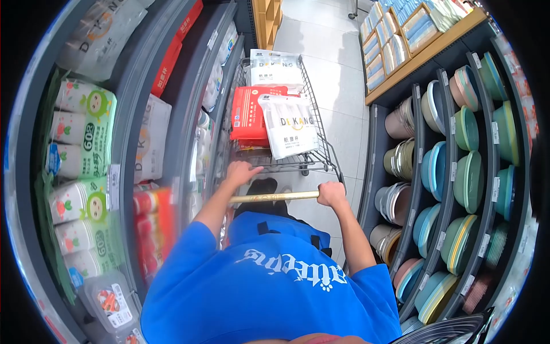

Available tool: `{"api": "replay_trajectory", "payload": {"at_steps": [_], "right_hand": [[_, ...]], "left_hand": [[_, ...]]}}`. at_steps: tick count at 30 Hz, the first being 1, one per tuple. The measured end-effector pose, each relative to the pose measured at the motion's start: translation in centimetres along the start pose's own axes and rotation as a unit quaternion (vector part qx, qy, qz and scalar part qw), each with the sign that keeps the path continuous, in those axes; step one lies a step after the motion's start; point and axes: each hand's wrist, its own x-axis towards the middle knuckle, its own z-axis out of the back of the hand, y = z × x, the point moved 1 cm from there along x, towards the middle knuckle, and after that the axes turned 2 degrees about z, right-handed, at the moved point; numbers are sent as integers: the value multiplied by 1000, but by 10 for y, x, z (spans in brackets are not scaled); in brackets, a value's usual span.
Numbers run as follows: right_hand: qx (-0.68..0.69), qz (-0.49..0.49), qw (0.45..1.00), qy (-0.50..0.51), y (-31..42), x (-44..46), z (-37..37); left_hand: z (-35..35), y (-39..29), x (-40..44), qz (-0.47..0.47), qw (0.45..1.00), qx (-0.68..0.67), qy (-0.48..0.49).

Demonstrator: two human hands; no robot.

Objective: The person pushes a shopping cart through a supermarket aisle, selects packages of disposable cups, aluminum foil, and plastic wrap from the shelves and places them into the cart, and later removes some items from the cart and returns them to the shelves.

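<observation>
My right hand (332, 194) is wrapped around the right end of the gold-coloured handle (275, 197) of a wire shopping cart (321, 123). Farther forward, my left hand (243, 173) is closed on the cart's frame by its rear left corner, the thumb stretching inward; some fingers are hidden. Inside the cart, a white "DEKANG" pack (291, 129) leans over a red pack (247, 114). A second white pack (276, 64) lies at the far end.
Shelves on the left hold green-and-white packs of paper cups (80, 120), red packs (170, 63) and clear plastic boxes (112, 301). Coloured basins (468, 182) and buckets (395, 203) fill the right shelves, below a wooden display of packets (395, 54). Tiled floor (338, 74) runs ahead.
</observation>
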Motion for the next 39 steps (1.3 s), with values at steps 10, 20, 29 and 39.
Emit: {"api": "replay_trajectory", "payload": {"at_steps": [10,20,29,39], "right_hand": [[-1,-39,999,17,26,-40,-31],[-22,-59,998,31,67,-81,-72],[-25,-69,997,6,102,-125,-114],[-38,-43,998,40,122,-153,-162]], "left_hand": [[-25,10,-45,-19,999,10,35],[-52,44,-102,-80,996,-3,34],[-83,65,-153,-110,993,12,40],[-115,84,-204,-126,990,5,57]]}}
